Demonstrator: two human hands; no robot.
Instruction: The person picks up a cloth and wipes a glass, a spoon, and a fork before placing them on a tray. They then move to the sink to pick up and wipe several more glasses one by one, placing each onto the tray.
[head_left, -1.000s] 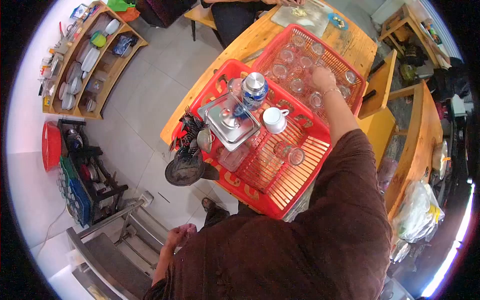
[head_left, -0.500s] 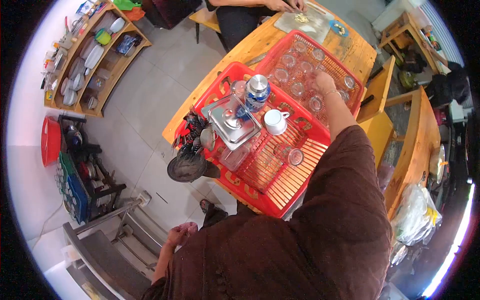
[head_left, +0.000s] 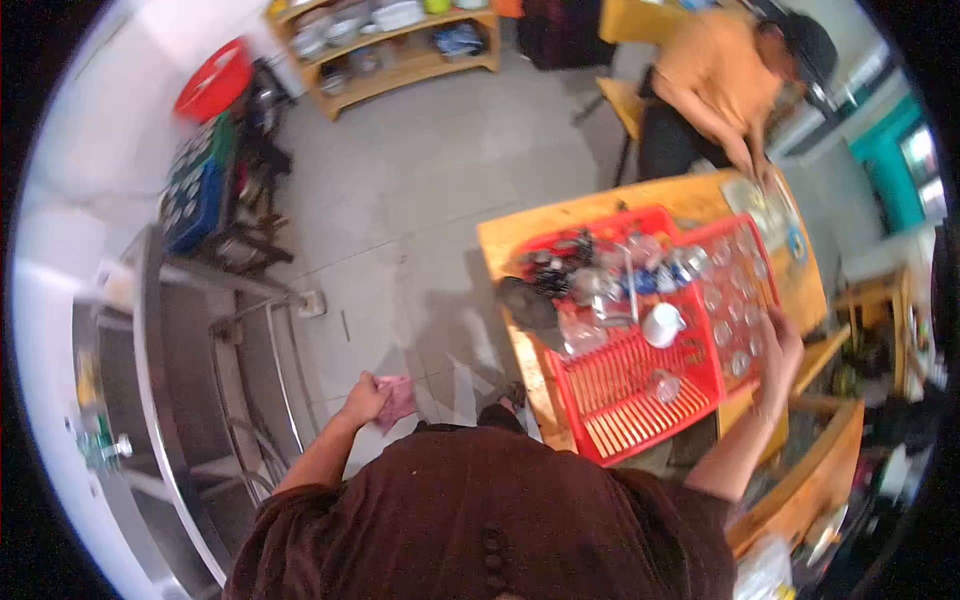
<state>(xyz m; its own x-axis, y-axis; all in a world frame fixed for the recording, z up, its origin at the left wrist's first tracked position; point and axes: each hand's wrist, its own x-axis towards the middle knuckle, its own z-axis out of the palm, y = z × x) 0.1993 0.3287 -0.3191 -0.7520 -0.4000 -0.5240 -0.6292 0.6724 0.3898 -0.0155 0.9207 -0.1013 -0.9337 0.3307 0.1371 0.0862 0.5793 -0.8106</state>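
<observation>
A pink cloth [head_left: 396,400] hangs from my left hand [head_left: 363,398], whose fingers are closed on it, out over the floor beside my body. My right hand [head_left: 783,345] is at the right edge of a red basket [head_left: 712,232] that holds several upturned clear glasses [head_left: 723,333]. Blur hides its fingertips, so whether they hold a glass cannot be made out. Beside that basket stands a larger red dish rack [head_left: 722,385]. In it are a white mug [head_left: 662,325], a glass [head_left: 666,386], a blue-patterned flask [head_left: 655,280] and black utensils [head_left: 560,265].
Both baskets stand on a wooden table [head_left: 508,240]. Across it sits a person in an orange shirt [head_left: 715,75], hands over a board [head_left: 750,205]. A metal sink stand [head_left: 150,340] is at my left. A shelf with dishes [head_left: 400,62] and a red basin [head_left: 214,80] are farther back.
My view has swung, and the table now appears farther right. My right hand has drawn back from among the glasses to the basket's edge. The cloth in my left hand shows more fully.
</observation>
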